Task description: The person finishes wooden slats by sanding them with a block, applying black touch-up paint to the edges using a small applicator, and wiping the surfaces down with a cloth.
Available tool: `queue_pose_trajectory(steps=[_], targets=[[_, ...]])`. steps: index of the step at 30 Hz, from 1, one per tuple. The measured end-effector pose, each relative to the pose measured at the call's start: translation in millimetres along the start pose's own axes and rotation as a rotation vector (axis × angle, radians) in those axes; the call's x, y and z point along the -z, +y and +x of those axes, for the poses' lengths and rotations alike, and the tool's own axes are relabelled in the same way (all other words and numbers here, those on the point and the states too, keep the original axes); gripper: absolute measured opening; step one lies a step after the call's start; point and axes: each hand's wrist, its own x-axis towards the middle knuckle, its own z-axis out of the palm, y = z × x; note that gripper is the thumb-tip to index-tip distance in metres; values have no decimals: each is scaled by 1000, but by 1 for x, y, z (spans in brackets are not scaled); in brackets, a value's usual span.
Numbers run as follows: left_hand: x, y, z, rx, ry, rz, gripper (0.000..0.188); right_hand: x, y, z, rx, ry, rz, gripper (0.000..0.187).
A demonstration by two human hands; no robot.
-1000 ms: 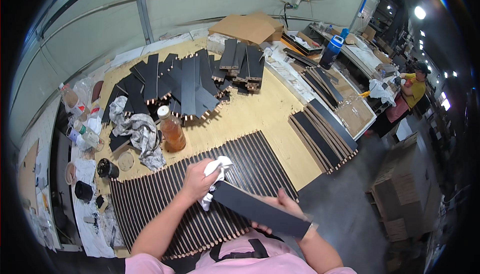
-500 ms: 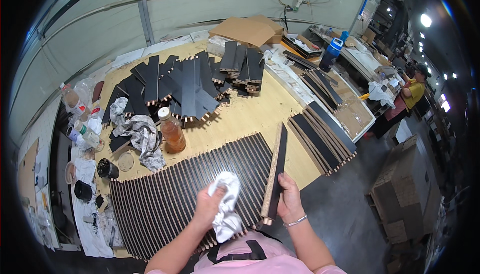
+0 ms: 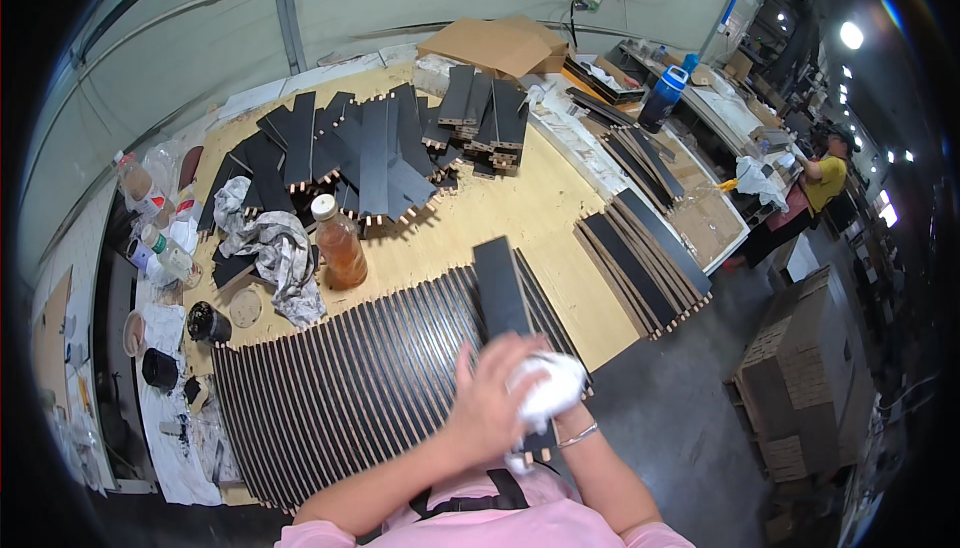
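Note:
My left hand (image 3: 490, 398) presses a crumpled white cloth (image 3: 548, 386) onto the near end of a long black board (image 3: 498, 286). The board points away from me, lying over a row of black slats (image 3: 340, 388) with pale wooden edges set side by side on the plywood table (image 3: 520, 213). My right hand (image 3: 568, 426) is mostly hidden under the cloth. Only its wrist with a thin bracelet shows, and it seems to grip the board's near end from below.
An amber bottle (image 3: 340, 243) and crumpled rags (image 3: 275, 248) stand left of the slats. A pile of black boards (image 3: 380, 148) lies at the back, another stack (image 3: 640, 258) at the right edge. Small pots (image 3: 208, 323) sit left. A person in yellow (image 3: 825, 173) works far right beside cartons (image 3: 800, 388).
The board has swung from lying across my front to pointing away from me. My left hand with the cloth has moved right onto the board's near end, covering my right hand.

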Motion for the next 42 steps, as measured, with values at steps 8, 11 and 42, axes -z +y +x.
queue_pose_trajectory(steps=[8,11,42], targets=[[42,-168,39,665,230,-53,43,-15,36,-28,-28,171,-698,49],[61,-152,5,451,73,477,51,-49,27,-47,151,250,-883,54],[378,-334,-295,825,65,785,20,-76,240,83,71,355,-943,55]])
